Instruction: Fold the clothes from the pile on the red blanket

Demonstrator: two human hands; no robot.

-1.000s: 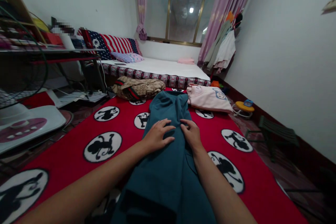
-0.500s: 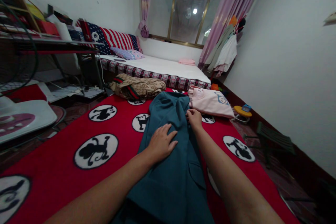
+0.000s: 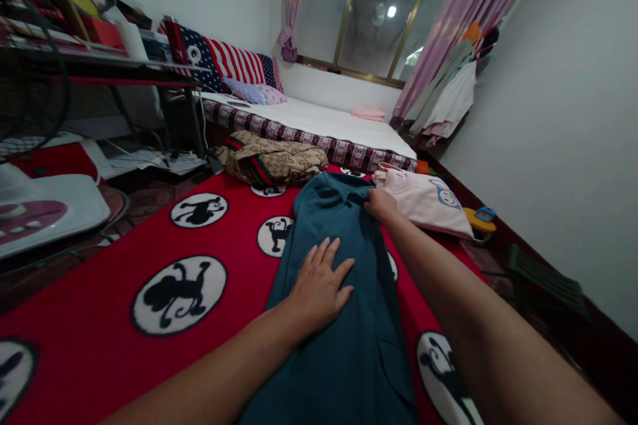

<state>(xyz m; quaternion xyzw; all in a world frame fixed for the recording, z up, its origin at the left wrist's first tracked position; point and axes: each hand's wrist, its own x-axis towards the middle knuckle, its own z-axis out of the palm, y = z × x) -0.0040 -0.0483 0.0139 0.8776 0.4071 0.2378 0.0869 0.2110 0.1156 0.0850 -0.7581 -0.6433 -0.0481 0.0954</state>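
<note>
Teal trousers [image 3: 343, 345] lie folded lengthwise in front of me, with a flap pocket low on their right side. My left hand [image 3: 321, 285] rests flat on the middle of the cloth, fingers spread. At the far right, by the gathered upper end, my right hand [image 3: 381, 204] is closed on the trousers' edge; its fingertips are partly hidden. Beneath them spreads a red blanket [image 3: 114, 246] with black monkey figures in white circles.
A brown patterned bundle with a green-red stripe [image 3: 274, 156] lies at the far edge. Right of the trousers sits a folded pink garment [image 3: 423, 202]. Behind stands a bed [image 3: 319, 123]; a cluttered desk [image 3: 119, 70] is left, a dark green stool [image 3: 548, 282] right.
My right hand has closed on the upper right edge of the trousers, and the cloth there has shifted. My left hand now lies flatter with fingers more spread. The view has tilted slightly.
</note>
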